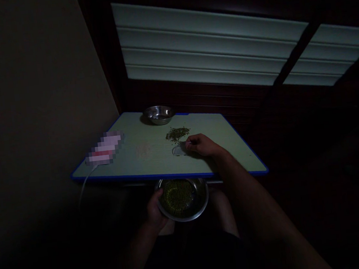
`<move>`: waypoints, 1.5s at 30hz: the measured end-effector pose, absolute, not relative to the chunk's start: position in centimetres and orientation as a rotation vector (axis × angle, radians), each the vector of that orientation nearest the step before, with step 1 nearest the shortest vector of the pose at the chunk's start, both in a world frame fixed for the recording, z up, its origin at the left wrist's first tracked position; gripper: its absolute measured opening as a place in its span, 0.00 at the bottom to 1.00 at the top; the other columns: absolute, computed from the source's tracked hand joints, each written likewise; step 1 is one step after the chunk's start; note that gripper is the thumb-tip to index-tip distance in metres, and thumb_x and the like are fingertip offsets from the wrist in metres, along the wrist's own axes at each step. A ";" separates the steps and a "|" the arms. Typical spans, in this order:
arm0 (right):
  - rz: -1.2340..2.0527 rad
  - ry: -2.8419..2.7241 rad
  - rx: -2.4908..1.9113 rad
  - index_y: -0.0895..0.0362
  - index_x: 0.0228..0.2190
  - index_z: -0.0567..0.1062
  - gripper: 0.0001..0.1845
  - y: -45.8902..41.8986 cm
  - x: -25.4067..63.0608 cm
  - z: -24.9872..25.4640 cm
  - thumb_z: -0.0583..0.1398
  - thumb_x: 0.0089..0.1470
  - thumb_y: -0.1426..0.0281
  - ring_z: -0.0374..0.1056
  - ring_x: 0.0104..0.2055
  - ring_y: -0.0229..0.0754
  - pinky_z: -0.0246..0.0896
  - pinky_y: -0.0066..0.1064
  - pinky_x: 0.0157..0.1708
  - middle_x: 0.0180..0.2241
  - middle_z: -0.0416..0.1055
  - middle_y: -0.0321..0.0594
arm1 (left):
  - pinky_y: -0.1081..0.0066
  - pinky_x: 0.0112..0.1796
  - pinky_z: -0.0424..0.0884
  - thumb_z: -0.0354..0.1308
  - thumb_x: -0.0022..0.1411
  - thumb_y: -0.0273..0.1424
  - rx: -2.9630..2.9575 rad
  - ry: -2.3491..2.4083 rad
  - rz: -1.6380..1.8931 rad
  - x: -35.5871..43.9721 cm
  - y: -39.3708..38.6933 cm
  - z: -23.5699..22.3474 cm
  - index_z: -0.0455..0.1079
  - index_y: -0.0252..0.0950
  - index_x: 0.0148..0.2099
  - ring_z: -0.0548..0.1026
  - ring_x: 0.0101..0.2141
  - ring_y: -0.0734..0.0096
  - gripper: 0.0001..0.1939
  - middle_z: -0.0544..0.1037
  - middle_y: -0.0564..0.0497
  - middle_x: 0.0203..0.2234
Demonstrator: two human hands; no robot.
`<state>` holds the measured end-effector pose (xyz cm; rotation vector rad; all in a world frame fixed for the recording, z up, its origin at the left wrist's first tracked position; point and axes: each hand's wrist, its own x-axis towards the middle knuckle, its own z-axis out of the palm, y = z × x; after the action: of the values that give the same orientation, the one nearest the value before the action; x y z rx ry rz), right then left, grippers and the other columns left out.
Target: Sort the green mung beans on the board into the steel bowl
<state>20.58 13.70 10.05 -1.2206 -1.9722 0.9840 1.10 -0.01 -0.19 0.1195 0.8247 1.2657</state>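
My left hand [156, 208] grips the rim of a metal bowl [189, 216], held just below the table's front edge. Small green beans or grains [177, 196] lie inside that bowl. Over the table, my right hand [200, 144] is closed on a flat, pale, clear-looking scoop or scraper [178, 150]; dim light hides its exact kind. Its rounded end rests near or on the tabletop, just in front of a loose pile of small green beans or grains [177, 134].
A second metal bowl [159, 115] stands at the table's back edge. On the left lies a blurred pink, phone-like object [106, 148] with a white cable [85, 183]. The pale table [130, 161] has a blue rim. A wall and a slatted window or door surround it.
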 end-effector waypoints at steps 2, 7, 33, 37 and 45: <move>1.004 -1.977 -1.231 0.60 0.22 0.69 0.12 13.5 20.6 10.2 0.59 0.41 0.63 0.56 0.24 0.32 0.52 0.28 0.27 0.21 0.63 0.34 | 0.58 0.46 0.71 0.54 0.53 0.31 0.117 0.819 1.271 1.1 0.0 -0.1 0.78 0.31 0.33 0.79 0.35 0.56 0.12 0.83 0.43 0.28; 1.097 -2.035 -1.279 0.60 0.23 0.69 0.12 12.7 20.6 10.8 0.60 0.42 0.62 0.55 0.23 0.31 0.51 0.27 0.25 0.20 0.63 0.33 | 0.58 0.46 0.71 0.54 0.53 0.30 0.108 0.813 1.275 1.2 0.0 -0.1 0.78 0.31 0.33 0.79 0.36 0.55 0.12 0.83 0.43 0.29; 0.869 -1.963 -1.673 0.57 0.45 0.75 0.23 8.4 20.3 11.4 0.66 0.43 0.73 0.64 0.22 0.33 0.53 0.23 0.23 0.24 0.73 0.35 | 0.56 0.48 0.71 0.55 0.53 0.32 0.123 0.778 1.315 1.1 0.1 -0.9 0.77 0.31 0.35 0.79 0.37 0.54 0.12 0.83 0.43 0.30; 0.970 -1.975 -1.594 0.57 0.46 0.75 0.24 8.6 19.7 11.5 0.65 0.43 0.73 0.61 0.21 0.31 0.51 0.23 0.22 0.23 0.71 0.34 | 0.57 0.45 0.72 0.56 0.53 0.31 0.105 0.763 1.354 1.1 0.1 -0.7 0.77 0.32 0.35 0.80 0.36 0.56 0.11 0.83 0.44 0.30; 1.157 -2.000 -1.510 0.58 0.47 0.76 0.26 9.2 18.2 12.0 0.64 0.43 0.75 0.58 0.21 0.31 0.52 0.24 0.23 0.23 0.70 0.34 | 0.58 0.44 0.72 0.56 0.53 0.32 0.071 0.785 1.413 1.2 0.2 -0.6 0.77 0.33 0.34 0.79 0.37 0.56 0.10 0.82 0.45 0.29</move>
<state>18.20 9.19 11.96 -1.5097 -1.9997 1.1574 1.25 0.20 -0.56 0.0713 0.7853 1.4127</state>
